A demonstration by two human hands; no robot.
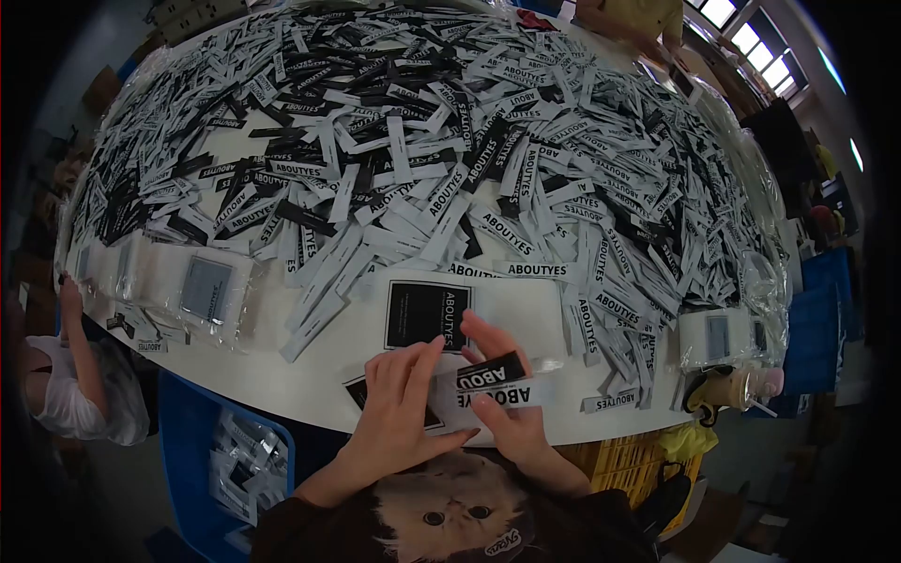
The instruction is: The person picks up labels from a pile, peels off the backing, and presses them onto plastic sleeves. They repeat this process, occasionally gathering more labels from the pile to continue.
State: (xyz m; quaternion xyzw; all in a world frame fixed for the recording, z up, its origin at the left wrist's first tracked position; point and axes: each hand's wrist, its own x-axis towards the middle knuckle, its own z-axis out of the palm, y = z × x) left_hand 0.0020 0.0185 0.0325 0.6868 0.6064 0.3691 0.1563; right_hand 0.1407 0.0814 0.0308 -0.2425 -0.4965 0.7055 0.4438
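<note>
My right hand [511, 427] grips two ABOUTYES stick packets, a black one [496, 372] above a white one [497, 398], between thumb and fingers. Beside it, my left hand [399, 403] has its fingers stretched out and its thumb apart, over a dark printed piece [357, 389] that it partly covers. Something pale, possibly clear film, shows between the hands; I cannot make out its edges. Just beyond my fingers, a black square ABOUTYES print [427, 316] lies on a white pad or stack [526, 314].
Heaps of black and white stick packets [394, 159] spread over the white table [253, 375]. Plastic-wrapped packs [211, 286] stand at left, another [718, 338] at right near a cup [751, 385]. Below are a blue bin [183, 450] and yellow crate [610, 469]. Another person [84, 375] is at left.
</note>
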